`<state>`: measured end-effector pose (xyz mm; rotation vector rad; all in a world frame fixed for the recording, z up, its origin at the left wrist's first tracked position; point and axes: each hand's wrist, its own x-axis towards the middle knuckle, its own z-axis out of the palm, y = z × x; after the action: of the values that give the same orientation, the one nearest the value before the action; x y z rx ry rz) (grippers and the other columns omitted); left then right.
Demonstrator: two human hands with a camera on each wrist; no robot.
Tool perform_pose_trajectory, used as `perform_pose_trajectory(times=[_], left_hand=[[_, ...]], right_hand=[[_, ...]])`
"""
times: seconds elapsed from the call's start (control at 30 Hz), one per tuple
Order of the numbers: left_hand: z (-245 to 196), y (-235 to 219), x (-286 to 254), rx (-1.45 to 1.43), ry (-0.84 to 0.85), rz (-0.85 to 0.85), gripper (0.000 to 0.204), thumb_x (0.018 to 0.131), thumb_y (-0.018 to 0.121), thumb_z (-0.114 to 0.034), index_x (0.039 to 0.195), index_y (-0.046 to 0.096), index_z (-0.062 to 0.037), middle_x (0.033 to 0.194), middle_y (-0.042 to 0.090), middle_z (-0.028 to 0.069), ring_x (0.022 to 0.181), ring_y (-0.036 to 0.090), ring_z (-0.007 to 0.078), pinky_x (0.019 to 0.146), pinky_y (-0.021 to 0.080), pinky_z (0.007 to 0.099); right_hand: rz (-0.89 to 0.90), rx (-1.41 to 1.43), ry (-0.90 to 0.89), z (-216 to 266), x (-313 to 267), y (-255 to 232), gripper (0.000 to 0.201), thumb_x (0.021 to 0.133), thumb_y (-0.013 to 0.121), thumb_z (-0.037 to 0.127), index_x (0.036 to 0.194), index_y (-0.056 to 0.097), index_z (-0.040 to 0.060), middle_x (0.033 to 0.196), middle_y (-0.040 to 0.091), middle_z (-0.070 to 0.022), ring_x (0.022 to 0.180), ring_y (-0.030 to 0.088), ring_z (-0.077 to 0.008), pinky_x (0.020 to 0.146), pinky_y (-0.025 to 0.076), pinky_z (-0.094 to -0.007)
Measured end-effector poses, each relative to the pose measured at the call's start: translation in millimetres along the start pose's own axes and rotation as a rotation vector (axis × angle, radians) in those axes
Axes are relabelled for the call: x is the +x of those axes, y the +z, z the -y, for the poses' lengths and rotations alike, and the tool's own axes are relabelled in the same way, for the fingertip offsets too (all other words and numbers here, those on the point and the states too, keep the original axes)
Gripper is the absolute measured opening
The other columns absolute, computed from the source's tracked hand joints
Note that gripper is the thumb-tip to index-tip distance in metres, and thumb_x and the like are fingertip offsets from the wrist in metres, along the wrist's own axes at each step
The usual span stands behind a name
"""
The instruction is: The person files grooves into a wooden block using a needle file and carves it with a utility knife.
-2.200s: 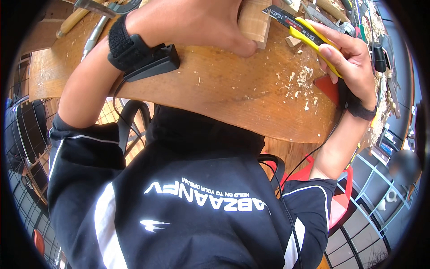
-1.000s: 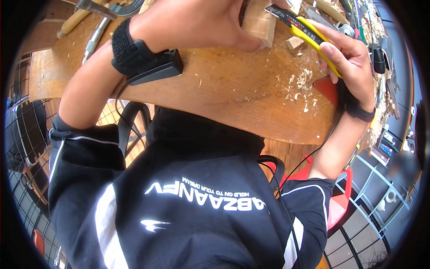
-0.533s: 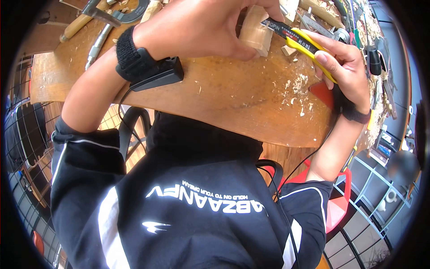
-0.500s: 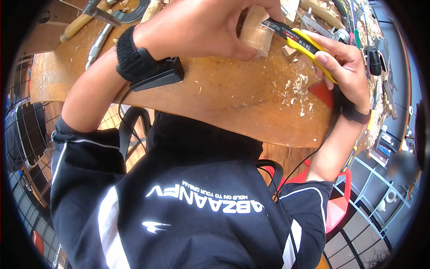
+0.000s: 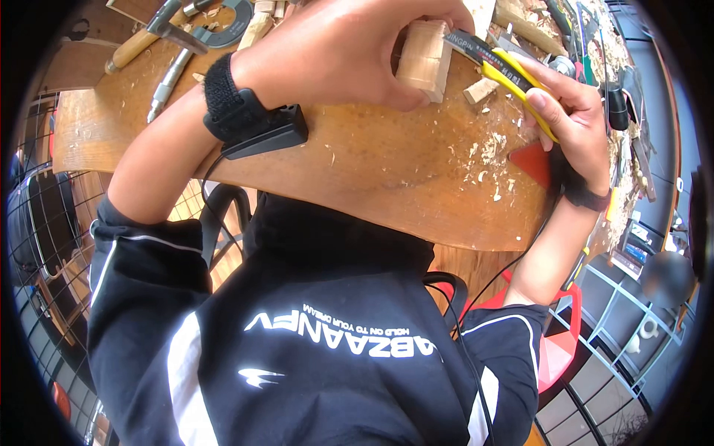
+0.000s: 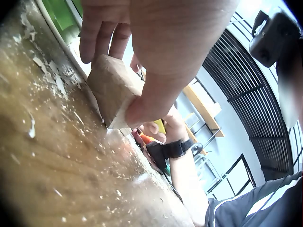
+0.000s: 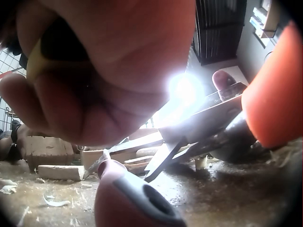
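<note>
My left hand (image 5: 335, 56) grips a pale squared wood block (image 5: 422, 61) over the tabletop, thumb along its near end and fingers round its far side. In the left wrist view the block (image 6: 113, 90) shows faceted, cut faces, with one lower corner close over the table. My right hand (image 5: 576, 111) holds a yellow and black utility knife (image 5: 513, 78), thumb on the handle. Its blade end reaches the block's right side and overlaps that edge in the head view. In the right wrist view, my curled right hand (image 7: 118, 75) fills the top and hides most of the knife.
A small wood offcut (image 5: 480, 91) and scattered shavings (image 5: 487, 160) lie on the wooden table (image 5: 357, 160). A hammer (image 5: 167, 18) and a C-shaped metal gauge (image 5: 230, 28) lie at the back left. More tools and wood pieces (image 5: 529, 30) crowd the back right.
Both hands, the block and the knife appear lower in the head view, as does the table. The block now shows more of its upper face; both hands keep their holds.
</note>
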<state>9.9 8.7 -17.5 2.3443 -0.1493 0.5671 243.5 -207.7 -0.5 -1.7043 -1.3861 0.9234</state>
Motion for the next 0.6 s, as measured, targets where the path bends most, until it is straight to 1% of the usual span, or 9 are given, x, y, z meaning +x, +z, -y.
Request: perform_pose_trajectory(times=[0.03, 0.07, 0.13, 0.17, 0.23, 0.33, 0.43, 0.53, 0.6], left_hand=[[1, 0, 0, 0.004, 0.053, -0.04, 0.062, 0.067, 0.087, -0.01, 0.122, 0.06, 0.0013, 0.099, 0.062, 0.0185, 0.092, 0.062, 0.0334, 0.081, 0.053, 0.039], [1, -1, 0, 0.008, 0.056, -0.042, 0.062, 0.067, 0.087, -0.01, 0.122, 0.06, 0.0013, 0.099, 0.062, 0.0185, 0.092, 0.062, 0.0334, 0.081, 0.053, 0.039], [-3, -3, 1, -0.024, -0.004, 0.005, 0.063, 0.067, 0.086, -0.01, 0.123, 0.06, 0.0012, 0.099, 0.062, 0.0186, 0.092, 0.062, 0.034, 0.081, 0.052, 0.0389], [-4, -5, 2, -0.02, -0.001, 0.003, 0.063, 0.067, 0.086, -0.01, 0.123, 0.06, 0.0012, 0.099, 0.062, 0.0186, 0.092, 0.062, 0.034, 0.081, 0.052, 0.0389], [-6, -6, 2, -0.055, -0.084, 0.046, 0.064, 0.067, 0.086, -0.009, 0.124, 0.059, 0.0011, 0.101, 0.062, 0.0193, 0.094, 0.062, 0.0344, 0.082, 0.053, 0.0392], [-20, -11, 3, -0.079, -0.106, 0.033, 0.065, 0.068, 0.086, -0.01, 0.126, 0.059, 0.0007, 0.103, 0.062, 0.0197, 0.095, 0.062, 0.0345, 0.083, 0.053, 0.0394], [-8, -5, 4, -0.095, -0.064, 0.019, 0.065, 0.069, 0.086, -0.01, 0.127, 0.058, 0.0004, 0.103, 0.062, 0.0198, 0.096, 0.063, 0.0346, 0.084, 0.053, 0.0396], [-18, -9, 2, -0.09, -0.094, 0.01, 0.065, 0.069, 0.086, -0.011, 0.127, 0.058, 0.0003, 0.104, 0.062, 0.0199, 0.097, 0.063, 0.0347, 0.084, 0.053, 0.0397], [-17, -9, 1, -0.098, -0.068, -0.007, 0.065, 0.069, 0.086, -0.011, 0.127, 0.058, 0.0005, 0.105, 0.062, 0.02, 0.098, 0.063, 0.0348, 0.085, 0.053, 0.0396]], right_hand=[[0.008, -0.012, 0.02, 1, 0, 0, 0.039, 0.101, 0.068, 0.018, 0.139, 0.066, 0.0091, 0.071, 0.063, 0.0024, 0.049, 0.048, -0.0013, 0.047, 0.037, -0.0191], [0.015, -0.025, 0.042, 1, 1, 0, 0.039, 0.101, 0.068, 0.018, 0.139, 0.066, 0.0093, 0.07, 0.063, 0.0023, 0.049, 0.048, -0.0012, 0.047, 0.037, -0.0191], [-0.003, -0.001, 0.048, -1, 1, 3, 0.039, 0.101, 0.069, 0.018, 0.139, 0.067, 0.0096, 0.07, 0.063, 0.0024, 0.049, 0.048, -0.0012, 0.046, 0.037, -0.0192], [-0.013, -0.006, 0.054, 0, 1, 3, 0.039, 0.1, 0.069, 0.018, 0.139, 0.067, 0.0096, 0.07, 0.063, 0.0023, 0.049, 0.048, -0.0013, 0.046, 0.038, -0.0192], [-0.035, -0.016, 0.053, -2, 1, 3, 0.04, 0.1, 0.07, 0.018, 0.139, 0.067, 0.0097, 0.07, 0.063, 0.0023, 0.05, 0.049, -0.0013, 0.046, 0.038, -0.0191], [-0.049, -0.007, 0.065, 1, 2, 5, 0.039, 0.1, 0.07, 0.018, 0.138, 0.067, 0.0097, 0.07, 0.063, 0.0023, 0.05, 0.049, -0.0013, 0.046, 0.038, -0.0192], [-0.05, -0.011, 0.051, 1, 2, 6, 0.039, 0.1, 0.07, 0.017, 0.138, 0.067, 0.0096, 0.07, 0.064, 0.0023, 0.051, 0.049, -0.0013, 0.046, 0.039, -0.0194], [-0.064, -0.003, 0.051, 1, 2, 8, 0.039, 0.1, 0.07, 0.017, 0.138, 0.068, 0.0095, 0.071, 0.064, 0.0024, 0.051, 0.049, -0.0013, 0.046, 0.039, -0.0195], [-0.06, -0.004, 0.043, 1, 3, 8, 0.039, 0.1, 0.07, 0.016, 0.138, 0.068, 0.0095, 0.071, 0.064, 0.0024, 0.051, 0.048, -0.0013, 0.046, 0.039, -0.0196]])
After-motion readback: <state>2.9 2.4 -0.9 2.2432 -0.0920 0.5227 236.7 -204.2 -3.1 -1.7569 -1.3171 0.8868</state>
